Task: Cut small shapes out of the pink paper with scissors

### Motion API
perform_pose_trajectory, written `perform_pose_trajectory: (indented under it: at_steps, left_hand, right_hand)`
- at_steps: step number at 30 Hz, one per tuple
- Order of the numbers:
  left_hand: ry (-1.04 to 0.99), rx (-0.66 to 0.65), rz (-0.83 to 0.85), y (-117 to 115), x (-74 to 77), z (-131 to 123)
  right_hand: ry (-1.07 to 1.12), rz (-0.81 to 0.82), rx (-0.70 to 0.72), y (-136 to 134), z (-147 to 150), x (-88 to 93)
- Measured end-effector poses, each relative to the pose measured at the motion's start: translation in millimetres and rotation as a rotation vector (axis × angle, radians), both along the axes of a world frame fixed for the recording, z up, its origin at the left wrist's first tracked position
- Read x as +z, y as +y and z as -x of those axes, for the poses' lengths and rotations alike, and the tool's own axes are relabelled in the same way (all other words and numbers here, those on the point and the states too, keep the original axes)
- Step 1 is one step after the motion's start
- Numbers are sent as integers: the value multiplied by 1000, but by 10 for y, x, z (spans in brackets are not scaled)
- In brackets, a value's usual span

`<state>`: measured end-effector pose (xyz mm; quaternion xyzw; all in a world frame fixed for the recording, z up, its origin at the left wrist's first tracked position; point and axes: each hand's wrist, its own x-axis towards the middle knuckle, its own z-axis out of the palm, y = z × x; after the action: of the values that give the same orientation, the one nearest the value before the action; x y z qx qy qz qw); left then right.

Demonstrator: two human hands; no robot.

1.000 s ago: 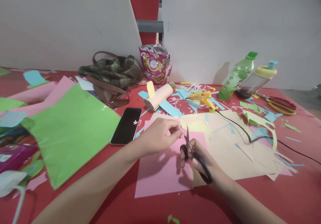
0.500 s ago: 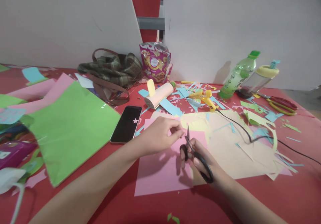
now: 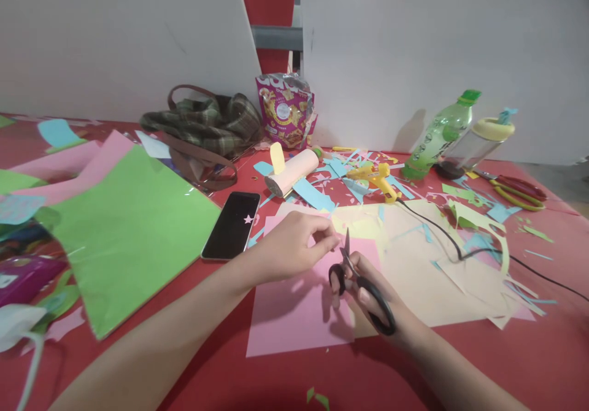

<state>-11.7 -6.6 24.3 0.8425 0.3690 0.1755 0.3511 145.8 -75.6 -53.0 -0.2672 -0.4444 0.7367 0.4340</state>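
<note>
My right hand [image 3: 363, 291] grips a pair of black-handled scissors [image 3: 346, 257], fingers through the loops, blades pointing up and slightly parted. Just left of the blades, my left hand [image 3: 306, 245] is closed in a pinch on a tiny piece of pink paper [image 3: 339, 243], mostly hidden by the fingertips. Both hands are above a pink sheet [image 3: 294, 331], which overlaps a cream sheet [image 3: 414, 300]. On the black phone [image 3: 230, 230], left of my left hand, rests a small pink star [image 3: 248, 219].
A paper-covered tube [image 3: 294, 172], yellow glue gun [image 3: 380, 181] with cord and blue scraps [image 3: 315, 195] lie beyond my hands. Green sheet [image 3: 138, 239] is left. Behind stand a snack bag [image 3: 286, 110], green bottle [image 3: 442, 135] and clear jar [image 3: 478, 144]; pliers [image 3: 519, 191] lie right.
The scissors' blades have tipped slightly and their lower handle has moved a little right and outward. My left hand keeps its pinch almost in place.
</note>
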Motion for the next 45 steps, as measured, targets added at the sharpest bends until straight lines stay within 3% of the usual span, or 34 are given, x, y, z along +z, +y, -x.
perform_pose_trajectory:
  at_steps: [8, 17, 25, 45]
  left_hand:
    - [14, -11, -67, 10, -15, 4]
    - [77, -4, -73, 19, -4, 16]
    - [74, -9, -58, 27, 22, 31]
    - [128, 9, -83, 59, -26, 44]
  right_hand:
    - [6, 15, 22, -8, 0, 8]
    - [-43, 66, 17, -48, 2, 182]
    - [-17, -11, 25, -36, 11, 60]
    - [-53, 59, 43, -40, 4, 120]
